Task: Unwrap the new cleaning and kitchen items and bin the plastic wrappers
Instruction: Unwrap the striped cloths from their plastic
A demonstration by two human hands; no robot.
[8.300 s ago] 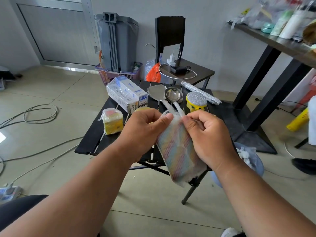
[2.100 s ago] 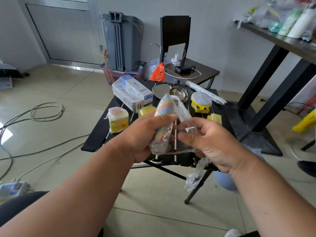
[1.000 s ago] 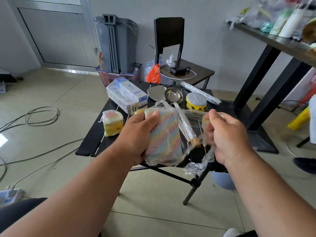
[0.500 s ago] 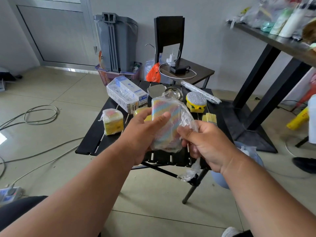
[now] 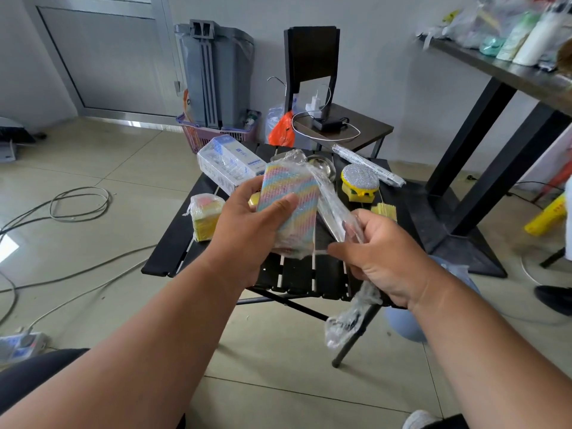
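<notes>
— Black slatted table (image 5: pixel 173 252) lies beneath both hands?
— Yes, carrying a wrapped yellow sponge (image 5: pixel 205 215) left of the left hand (image 5: pixel 247 239).
— Left hand's state?
— Gripping the rainbow cloth pack (image 5: pixel 292 209), upright above the table.
— Right hand (image 5: pixel 383 258)?
— Clenched on the plastic wrapper (image 5: pixel 332 205), stretched off the pack, its tail hanging below the wrist.

Bright daylight, perhaps from left, floor (image 5: pixel 93 168) glare, wide-angle edge bending, slightly soft.

Your left hand (image 5: pixel 247 230) grips rainbow-striped sponge pack (image 5: pixel 289 205) above black slatted tabletop (image 5: pixel 173 243); your right hand (image 5: pixel 383 258) pinches clear plastic wrap (image 5: pixel 332 202), stretched taut off pack.
</notes>
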